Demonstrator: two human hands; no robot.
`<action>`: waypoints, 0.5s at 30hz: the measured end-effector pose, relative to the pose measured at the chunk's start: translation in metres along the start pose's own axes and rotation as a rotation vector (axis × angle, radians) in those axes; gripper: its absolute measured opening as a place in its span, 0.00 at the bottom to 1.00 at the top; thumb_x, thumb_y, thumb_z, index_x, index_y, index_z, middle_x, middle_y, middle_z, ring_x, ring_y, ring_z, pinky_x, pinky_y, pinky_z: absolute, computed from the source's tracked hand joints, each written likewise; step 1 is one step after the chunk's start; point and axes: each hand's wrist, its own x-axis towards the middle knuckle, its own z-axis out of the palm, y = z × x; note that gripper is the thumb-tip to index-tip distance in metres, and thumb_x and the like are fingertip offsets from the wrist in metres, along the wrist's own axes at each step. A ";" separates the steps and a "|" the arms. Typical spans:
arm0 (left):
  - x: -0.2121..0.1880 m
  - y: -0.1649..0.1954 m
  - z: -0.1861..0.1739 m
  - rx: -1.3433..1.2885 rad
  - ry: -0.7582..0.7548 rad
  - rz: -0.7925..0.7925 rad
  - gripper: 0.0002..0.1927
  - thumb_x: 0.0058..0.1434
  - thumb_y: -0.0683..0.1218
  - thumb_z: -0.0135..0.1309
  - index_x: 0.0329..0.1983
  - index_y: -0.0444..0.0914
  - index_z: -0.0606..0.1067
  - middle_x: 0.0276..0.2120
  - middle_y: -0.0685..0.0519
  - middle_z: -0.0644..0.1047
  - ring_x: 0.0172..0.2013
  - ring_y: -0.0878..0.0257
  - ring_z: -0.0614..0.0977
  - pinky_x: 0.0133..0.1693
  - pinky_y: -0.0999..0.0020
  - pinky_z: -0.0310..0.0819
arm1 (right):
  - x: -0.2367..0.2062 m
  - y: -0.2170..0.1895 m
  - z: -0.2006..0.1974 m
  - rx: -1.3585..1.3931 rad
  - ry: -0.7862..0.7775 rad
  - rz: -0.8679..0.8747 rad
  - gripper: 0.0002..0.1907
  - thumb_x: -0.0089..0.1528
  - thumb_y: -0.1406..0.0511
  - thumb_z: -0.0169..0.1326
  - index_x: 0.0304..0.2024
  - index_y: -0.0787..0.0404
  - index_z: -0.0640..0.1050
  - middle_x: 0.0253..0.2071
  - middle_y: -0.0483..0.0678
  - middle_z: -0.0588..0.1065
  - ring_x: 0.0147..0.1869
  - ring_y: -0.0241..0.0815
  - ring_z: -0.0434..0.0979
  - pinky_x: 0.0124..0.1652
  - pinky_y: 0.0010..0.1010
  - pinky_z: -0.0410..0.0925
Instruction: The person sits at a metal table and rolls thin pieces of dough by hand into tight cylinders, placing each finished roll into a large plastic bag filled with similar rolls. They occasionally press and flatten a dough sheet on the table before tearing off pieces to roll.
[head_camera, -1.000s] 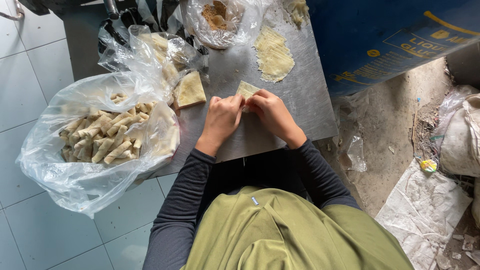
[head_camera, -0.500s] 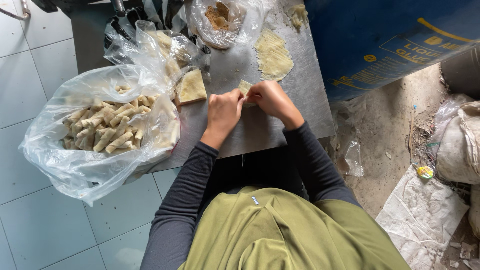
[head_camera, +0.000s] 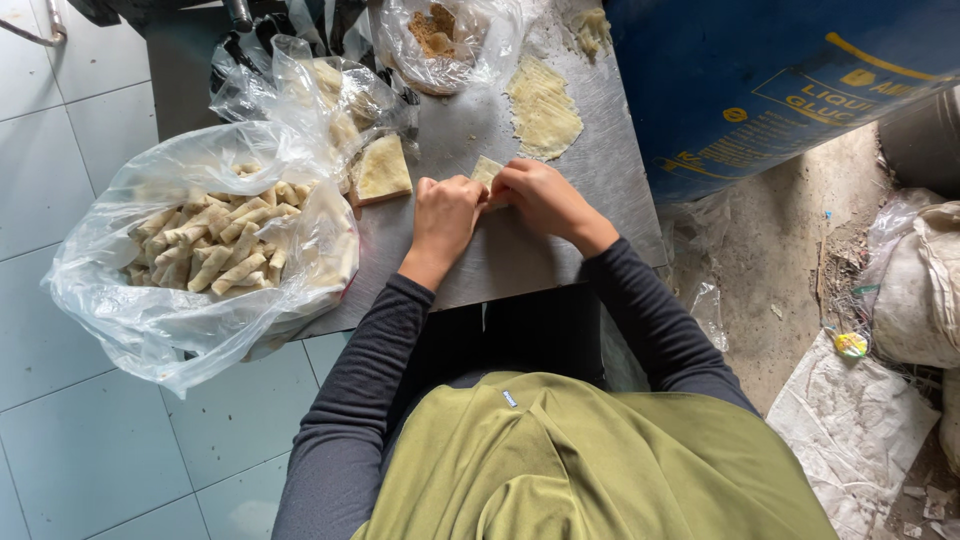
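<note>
Hands barely shifted since earlier frame: left hand, right hand both pinching wrapper on metal table. Squeeze too hard, wrapper probably tears.

Pale yellow wrapper, grey table, blue drum.

Both arms reach forward, elbows bent. The left hand and right hand meet knuckles up. Fingers curl inward in a closed grip.

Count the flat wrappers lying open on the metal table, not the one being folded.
1: a flat wrapper lies spread at the far end of the metal table, beyond both hands. Others may be hidden inside the plastic bags.
</note>
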 end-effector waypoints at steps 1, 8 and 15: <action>-0.001 0.001 0.002 0.021 0.023 0.006 0.05 0.59 0.48 0.61 0.33 0.43 0.82 0.32 0.53 0.81 0.36 0.56 0.81 0.43 0.58 0.64 | -0.007 -0.002 0.002 0.018 0.026 0.005 0.05 0.58 0.70 0.61 0.36 0.62 0.78 0.36 0.52 0.76 0.43 0.52 0.77 0.42 0.38 0.70; 0.005 0.007 0.000 -0.126 -0.014 -0.318 0.07 0.61 0.51 0.62 0.33 0.43 0.84 0.31 0.53 0.82 0.35 0.55 0.82 0.44 0.54 0.66 | 0.005 0.006 0.009 0.073 0.043 0.223 0.05 0.58 0.68 0.65 0.34 0.63 0.82 0.32 0.51 0.77 0.37 0.48 0.79 0.39 0.36 0.72; 0.014 0.001 -0.004 -0.219 0.006 -0.377 0.06 0.51 0.49 0.66 0.30 0.43 0.84 0.34 0.52 0.77 0.37 0.54 0.81 0.40 0.54 0.70 | 0.035 0.017 -0.005 0.086 -0.197 0.472 0.13 0.49 0.65 0.72 0.31 0.60 0.80 0.32 0.49 0.76 0.38 0.46 0.77 0.39 0.35 0.70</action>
